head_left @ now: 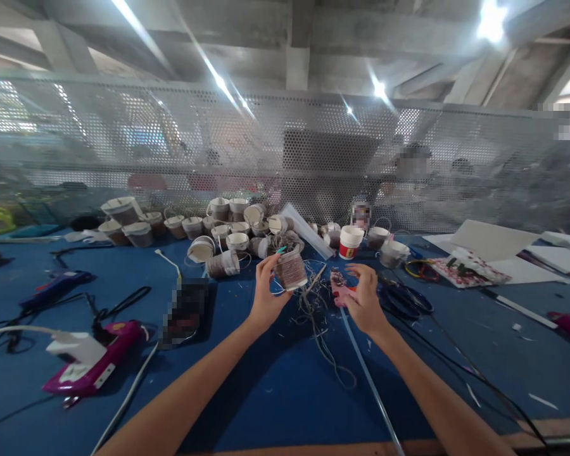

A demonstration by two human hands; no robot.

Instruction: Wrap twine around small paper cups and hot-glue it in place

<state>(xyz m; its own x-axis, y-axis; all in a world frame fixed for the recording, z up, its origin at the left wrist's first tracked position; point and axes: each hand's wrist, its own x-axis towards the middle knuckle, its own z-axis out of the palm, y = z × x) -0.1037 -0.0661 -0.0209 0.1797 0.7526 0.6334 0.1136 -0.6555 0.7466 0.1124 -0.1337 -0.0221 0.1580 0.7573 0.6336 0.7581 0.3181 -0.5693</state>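
Note:
In my left hand [268, 294] is a small cup [291, 271] wound with brownish-grey twine, tilted and held by its sides above the table. Loose strands stick up at its top, and a small teal-green tip [280, 250] shows by my fingers. My right hand [365, 296] is closed around the handle side of a pink hot glue gun [342, 294], fingers partly curled. From the gun's rear, a long translucent glue stick [368, 373] runs toward the front edge. Tangled twine [313, 304] lies between both hands.
Many twine-wrapped cups [222, 265] crowd the back left. A red-and-white paper cup [350, 242] stands behind my right hand, with scissors [405, 299] to its right. A purple power strip [97, 361], cords and a blue glue gun [59, 285] lie left. A perforated screen [247, 145] rises behind.

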